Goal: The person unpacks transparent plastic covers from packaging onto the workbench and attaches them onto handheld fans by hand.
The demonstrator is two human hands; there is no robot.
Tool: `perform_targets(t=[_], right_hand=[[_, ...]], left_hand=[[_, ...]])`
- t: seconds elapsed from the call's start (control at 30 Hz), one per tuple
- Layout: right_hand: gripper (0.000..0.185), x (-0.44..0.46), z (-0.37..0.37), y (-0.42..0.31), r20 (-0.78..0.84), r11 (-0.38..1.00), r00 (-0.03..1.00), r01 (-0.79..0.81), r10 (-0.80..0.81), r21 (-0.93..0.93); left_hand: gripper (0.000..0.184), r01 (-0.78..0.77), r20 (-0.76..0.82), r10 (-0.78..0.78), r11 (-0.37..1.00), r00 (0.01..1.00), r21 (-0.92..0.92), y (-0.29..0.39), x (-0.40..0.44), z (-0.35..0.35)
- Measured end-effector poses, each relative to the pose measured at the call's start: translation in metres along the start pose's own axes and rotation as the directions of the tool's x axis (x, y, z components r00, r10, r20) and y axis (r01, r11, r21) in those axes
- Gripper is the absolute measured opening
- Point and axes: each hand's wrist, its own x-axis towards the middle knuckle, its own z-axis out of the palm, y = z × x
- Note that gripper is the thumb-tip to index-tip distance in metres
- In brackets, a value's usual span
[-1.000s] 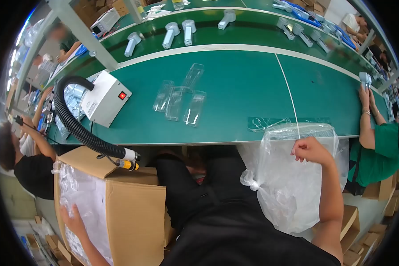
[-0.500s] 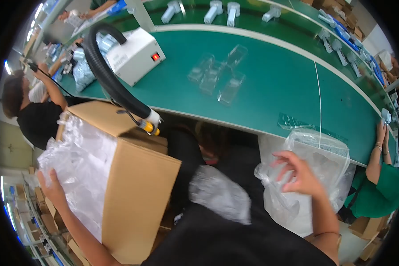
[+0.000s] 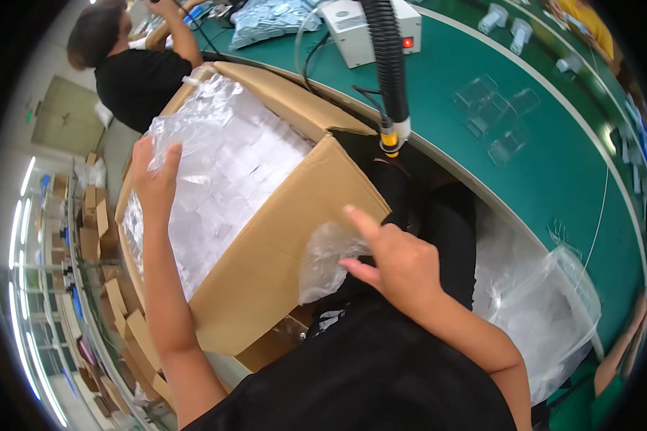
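My left hand (image 3: 155, 172) grips the crumpled clear plastic liner (image 3: 187, 133) at the left side of a large cardboard box (image 3: 287, 237). Inside the box lie closely packed whitish pieces (image 3: 230, 172), whose kind I cannot make out. My right hand (image 3: 404, 262) is over my lap by the box's near side, index finger stretched and thumb apart. A small clear plastic bag (image 3: 322, 266) lies against the box, just at the right thumb and partly behind it.
A black flexible hose (image 3: 384, 65) with a yellow-ringed end hangs beside a white machine (image 3: 349, 32) on the green table (image 3: 438, 108). Clear plastic trays (image 3: 496, 118) lie there. A large clear bag (image 3: 539, 316) is at right. A co-worker in black (image 3: 140, 86) sits behind the box.
The view has turned left, so the box sits more centrally. My right hand has moved from the large bag at right to the small bag on my lap. My left hand has closed on the liner.
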Motion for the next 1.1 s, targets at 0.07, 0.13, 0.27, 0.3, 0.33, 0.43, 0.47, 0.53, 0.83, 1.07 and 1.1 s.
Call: perform_targets(t=[0.07, 0.13, 0.27, 0.3, 0.33, 0.43, 0.47, 0.53, 0.83, 1.07, 1.1], right_hand=[[0.043, 0.011, 0.016, 0.001, 0.054, 0.984, 0.983, 0.176, -0.176, 0.004], [0.019, 0.012, 0.052, 0.025, 0.104, 0.958, 0.954, 0.275, -0.283, 0.084], [0.012, -0.010, 0.027, 0.049, 0.099, 0.946, 0.991, 0.049, -0.085, 0.320], [0.014, -0.016, 0.020, 0.055, 0.038, 0.952, 0.997, -0.077, 0.068, 0.295], [0.015, -0.013, 0.013, 0.062, -0.087, 0.921, 0.956, -0.243, 0.281, 0.304], [0.018, 0.018, 0.005, 0.096, -0.166, 0.920, 0.907, -0.371, 0.388, 0.125], [0.018, 0.032, 0.010, 0.100, -0.165, 0.934, 0.920, -0.352, 0.357, 0.056], [0.019, 0.057, 0.016, 0.096, -0.135, 0.928, 0.921, -0.371, 0.364, -0.029], [0.015, -0.119, -0.141, 0.105, -0.069, 0.862, 0.885, -0.427, 0.460, 0.273], [0.019, -0.371, -0.166, 0.219, 0.221, 0.229, 0.203, -0.968, 0.954, -0.101], [0.024, -0.398, -0.146, 0.241, -0.165, -0.042, 0.126, -0.657, 0.978, -0.753]], left_hand=[[0.030, 0.060, -0.020, -0.061, 0.997, 0.998, -0.044, 0.010, -0.003, 0.002], [0.029, 0.130, -0.002, -0.130, 0.990, 0.991, -0.055, 0.005, -0.002, 0.001], [0.028, 0.077, 0.004, -0.077, 0.996, 0.997, -0.054, -0.001, -0.005, -0.001], [0.028, 0.073, 0.005, -0.073, 0.995, 0.997, -0.072, -0.002, -0.006, 0.000], [0.029, 0.098, 0.018, -0.097, 0.993, 0.995, -0.070, -0.002, -0.007, 0.000], [0.030, 0.105, 0.049, -0.102, 0.992, 0.994, -0.065, -0.002, -0.006, 0.000], [0.029, 0.121, 0.040, -0.119, 0.991, 0.992, -0.050, -0.006, -0.007, 0.001], [0.029, 0.116, 0.058, -0.114, 0.993, 0.992, -0.032, -0.006, -0.004, 0.002], [0.068, 0.346, 0.047, -0.386, 0.869, 0.921, 0.354, -0.125, 0.002, 0.005], [0.049, -0.171, -0.102, 0.206, 0.946, 0.973, 0.276, -0.034, 0.007, 0.000], [0.047, -0.187, -0.038, 0.209, 0.931, 0.977, 0.313, -0.027, 0.011, -0.005]])
